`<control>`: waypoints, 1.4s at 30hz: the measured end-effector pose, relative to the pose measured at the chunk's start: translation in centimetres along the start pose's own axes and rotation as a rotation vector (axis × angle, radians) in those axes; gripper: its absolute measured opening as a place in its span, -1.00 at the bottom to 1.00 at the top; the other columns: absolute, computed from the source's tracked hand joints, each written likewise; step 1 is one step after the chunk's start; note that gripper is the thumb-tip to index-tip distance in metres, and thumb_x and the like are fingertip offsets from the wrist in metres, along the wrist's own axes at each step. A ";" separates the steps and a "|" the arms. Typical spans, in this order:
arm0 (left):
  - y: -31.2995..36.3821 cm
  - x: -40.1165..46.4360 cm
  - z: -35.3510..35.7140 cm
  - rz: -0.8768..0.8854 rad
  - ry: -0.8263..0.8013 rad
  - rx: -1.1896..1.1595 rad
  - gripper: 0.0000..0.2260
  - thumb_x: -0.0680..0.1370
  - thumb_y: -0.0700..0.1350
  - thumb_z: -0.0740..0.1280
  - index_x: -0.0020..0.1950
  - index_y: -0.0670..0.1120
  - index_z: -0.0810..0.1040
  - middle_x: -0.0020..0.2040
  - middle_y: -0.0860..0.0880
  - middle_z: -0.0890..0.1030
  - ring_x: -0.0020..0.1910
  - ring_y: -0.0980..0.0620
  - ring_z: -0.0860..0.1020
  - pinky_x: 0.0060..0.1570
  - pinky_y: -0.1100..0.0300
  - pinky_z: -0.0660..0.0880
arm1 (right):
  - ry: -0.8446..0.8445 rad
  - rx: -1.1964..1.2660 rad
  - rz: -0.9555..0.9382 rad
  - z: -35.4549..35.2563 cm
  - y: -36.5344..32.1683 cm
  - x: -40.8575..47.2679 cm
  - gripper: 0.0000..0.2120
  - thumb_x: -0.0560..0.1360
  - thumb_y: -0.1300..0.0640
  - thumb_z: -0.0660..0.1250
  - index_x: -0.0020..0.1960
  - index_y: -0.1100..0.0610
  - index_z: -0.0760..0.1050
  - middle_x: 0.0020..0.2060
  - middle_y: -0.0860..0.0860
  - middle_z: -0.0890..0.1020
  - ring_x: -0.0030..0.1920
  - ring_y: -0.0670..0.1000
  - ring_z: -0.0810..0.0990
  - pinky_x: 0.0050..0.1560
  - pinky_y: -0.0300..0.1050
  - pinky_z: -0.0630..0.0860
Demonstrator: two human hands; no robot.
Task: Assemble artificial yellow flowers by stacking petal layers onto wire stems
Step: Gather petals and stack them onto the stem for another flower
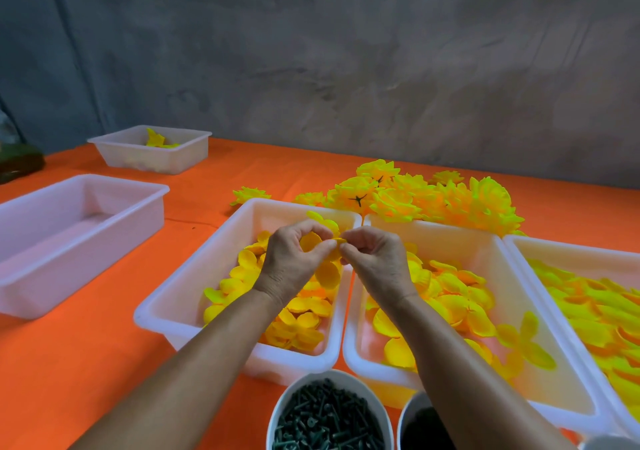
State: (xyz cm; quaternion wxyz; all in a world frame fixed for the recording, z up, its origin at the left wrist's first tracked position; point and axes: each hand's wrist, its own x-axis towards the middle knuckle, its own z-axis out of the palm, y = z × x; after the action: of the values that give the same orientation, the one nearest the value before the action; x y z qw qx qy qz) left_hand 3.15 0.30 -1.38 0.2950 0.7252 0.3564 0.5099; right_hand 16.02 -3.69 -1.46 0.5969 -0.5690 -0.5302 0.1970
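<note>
My left hand [292, 259] holds a yellow petal layer [311, 242] curled inside its fingers, above the left white tray [194, 252] of small yellow petals. My right hand [372, 259] meets it from the right and pinches the petal's edge between thumb and fingertips. No wire stem shows between the hands. A middle tray [498, 259] holds larger yellow petals. A third tray [554, 245] at the right holds several more. A pile of finished yellow flowers [433, 197] lies behind the trays. A white bowl [294, 390] of dark green stem pieces stands at the front.
An empty white tray [34, 276] stands at the left on the orange tablecloth [86, 363]. A smaller tray [187, 148] with a few yellow petals stands at the back left. A second round container [412, 411] with dark contents is beside the bowl. A grey wall rises behind.
</note>
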 end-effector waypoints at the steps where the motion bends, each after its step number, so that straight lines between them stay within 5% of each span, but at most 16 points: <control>1: -0.1 0.0 0.0 -0.018 0.018 0.017 -0.96 0.42 -0.19 0.47 -0.17 -0.08 0.64 -0.24 0.12 0.60 -0.23 0.24 0.51 -0.19 0.42 0.42 | 0.006 0.016 -0.006 0.0 0.0 0.0 -0.85 0.39 0.38 0.40 -0.17 0.16 0.59 -0.35 0.09 0.62 -0.33 0.03 0.58 -0.22 -0.08 0.55; 5: 0.0 0.0 -0.2 -0.083 0.050 -0.003 -0.95 0.43 -0.21 0.46 -0.17 -0.07 0.63 -0.19 0.02 0.63 -0.16 0.15 0.54 -0.12 0.42 0.42 | -0.027 0.025 -0.009 0.1 0.1 0.1 -0.92 0.44 0.31 0.39 -0.17 0.16 0.59 -0.40 0.01 0.60 -0.44 -0.15 0.56 -0.33 -0.28 0.49; 10: 0.4 -0.1 -0.4 -0.168 0.066 -0.180 -0.86 0.43 -0.27 0.45 -0.21 -0.05 0.59 -0.23 0.08 0.60 -0.24 0.30 0.52 -0.17 0.46 0.42 | -0.112 -0.065 -0.011 0.2 0.0 -0.1 -0.80 0.52 0.25 0.31 -0.27 0.24 0.58 -0.45 0.05 0.56 -0.44 -0.08 0.47 -0.31 -0.13 0.41; 15: 1.1 0.3 -1.2 -0.508 -0.074 -0.714 -0.88 0.46 -0.40 0.33 -0.18 -0.19 0.56 -0.36 -0.09 0.63 -0.41 0.02 0.59 -0.42 0.26 0.54 | -0.270 0.251 0.096 -0.4 -0.6 -0.4 -0.84 0.55 0.32 0.24 -0.15 0.35 0.54 -0.37 0.14 0.52 -0.39 -0.02 0.47 -0.32 -0.19 0.40; 18: 1.0 0.7 -1.5 -0.571 -0.106 -0.878 -0.86 0.47 -0.40 0.28 -0.19 -0.20 0.55 -0.38 -0.10 0.62 -0.43 0.02 0.59 -0.37 0.23 0.55 | -0.354 0.406 0.151 -0.7 -1.0 -0.4 -0.84 0.55 0.30 0.23 -0.16 0.32 0.51 -0.33 0.16 0.53 -0.38 -0.02 0.50 -0.25 -0.17 0.42; 24: 0.5 0.3 -0.6 -0.239 0.061 -0.399 -0.84 0.41 -0.34 0.44 -0.24 -0.09 0.59 -0.24 0.01 0.59 -0.22 0.16 0.52 -0.19 0.37 0.47 | -0.232 0.328 0.091 -0.4 -0.6 -0.4 -0.87 0.53 0.35 0.26 -0.11 0.42 0.53 -0.35 0.12 0.53 -0.37 -0.08 0.49 -0.34 -0.30 0.42; 29: 0.4 0.3 -0.8 -0.337 0.048 -0.602 -0.86 0.35 -0.30 0.45 -0.19 -0.12 0.57 -0.20 -0.05 0.59 -0.25 0.06 0.53 -0.29 0.29 0.51 | -0.300 0.384 0.120 -0.6 -0.8 -0.3 -0.87 0.53 0.34 0.26 -0.17 0.29 0.54 -0.43 -0.02 0.58 -0.43 -0.13 0.52 -0.38 -0.33 0.45; 31: 0.4 0.4 -0.8 -0.408 0.009 -0.689 -0.85 0.30 -0.25 0.45 -0.17 -0.12 0.56 -0.19 -0.10 0.57 -0.28 0.02 0.51 -0.38 0.27 0.48 | -0.285 0.392 0.128 -0.7 -0.8 -0.3 -0.89 0.52 0.32 0.28 -0.15 0.30 0.54 -0.38 0.06 0.59 -0.40 -0.08 0.54 -0.33 -0.28 0.48; 36: 0.2 0.2 -0.3 -0.250 0.031 -0.420 -0.89 0.39 -0.26 0.48 -0.23 -0.07 0.61 -0.19 -0.10 0.58 -0.17 0.02 0.50 -0.15 0.16 0.46 | -0.142 0.230 0.058 -0.6 -0.5 -0.2 -0.90 0.47 0.32 0.36 -0.22 0.28 0.57 -0.41 0.07 0.55 -0.41 -0.10 0.47 -0.34 -0.26 0.43; 42: -0.1 0.0 -0.2 -0.199 -0.052 -0.329 -0.89 0.39 -0.22 0.50 -0.18 -0.06 0.63 -0.29 -0.02 0.60 -0.28 0.06 0.52 -0.27 0.17 0.49 | -0.037 0.047 -0.004 -0.5 -0.1 -0.1 -0.85 0.44 0.27 0.41 -0.30 0.18 0.57 -0.46 0.02 0.53 -0.41 -0.06 0.44 -0.34 -0.14 0.38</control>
State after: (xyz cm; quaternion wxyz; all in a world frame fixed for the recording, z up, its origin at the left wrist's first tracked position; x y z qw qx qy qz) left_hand 2.96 0.37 -1.43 0.4676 0.6414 0.3304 0.5106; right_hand 16.40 -4.07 -1.35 0.6007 -0.5498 -0.5376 0.2188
